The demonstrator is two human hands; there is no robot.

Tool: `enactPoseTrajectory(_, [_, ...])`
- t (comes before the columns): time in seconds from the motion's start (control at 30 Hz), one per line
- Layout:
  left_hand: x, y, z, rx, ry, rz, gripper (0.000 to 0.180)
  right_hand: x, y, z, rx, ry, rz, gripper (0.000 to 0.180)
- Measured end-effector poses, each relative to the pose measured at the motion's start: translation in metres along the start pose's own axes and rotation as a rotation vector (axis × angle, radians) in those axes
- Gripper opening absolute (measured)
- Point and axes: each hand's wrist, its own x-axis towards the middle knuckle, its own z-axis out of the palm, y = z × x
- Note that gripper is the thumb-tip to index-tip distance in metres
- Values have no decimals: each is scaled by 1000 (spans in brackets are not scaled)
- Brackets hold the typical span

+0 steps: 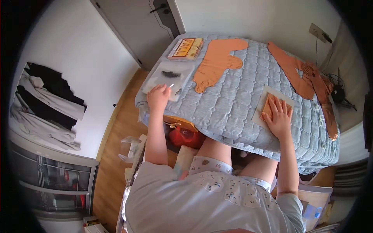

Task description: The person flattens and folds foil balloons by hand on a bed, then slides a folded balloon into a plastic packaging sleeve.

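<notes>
The left hand point(158, 97), left of centre, pinches a small pale sliver, too tiny to identify, over a clear plastic tray point(168, 77). The right hand point(279, 116) lies flat, fingers spread, hiding most of a tan square piece point(268, 108) on the table point(233, 105); an orange-yellow rectangular pack point(185, 48) sits at upper centre.

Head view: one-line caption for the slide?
Seated person's left hand reaches a clear plastic tray; right hand presses a brown square piece on a quilted table.
</notes>
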Motion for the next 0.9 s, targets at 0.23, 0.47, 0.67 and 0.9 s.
enactPoseTrajectory(0.23, [12, 12, -18, 34, 120, -78, 39, 0, -2, -3, -38, -56, 17, 68])
enactPoseTrajectory(0.47, [-19, 121, -58, -335, 386, 362, 10, -2, 6, 5, -30, 17, -6, 67])
enactPoseTrajectory(0.67, [-52, 207, -2, -430, 88, 793, 28, 0, 5, 2, -12, -2, -3, 69])
enactPoseTrajectory(0.9, [-60, 241, 38, -449, -437, 733, 44, 0, 13, 3, -9, -43, 6, 72])
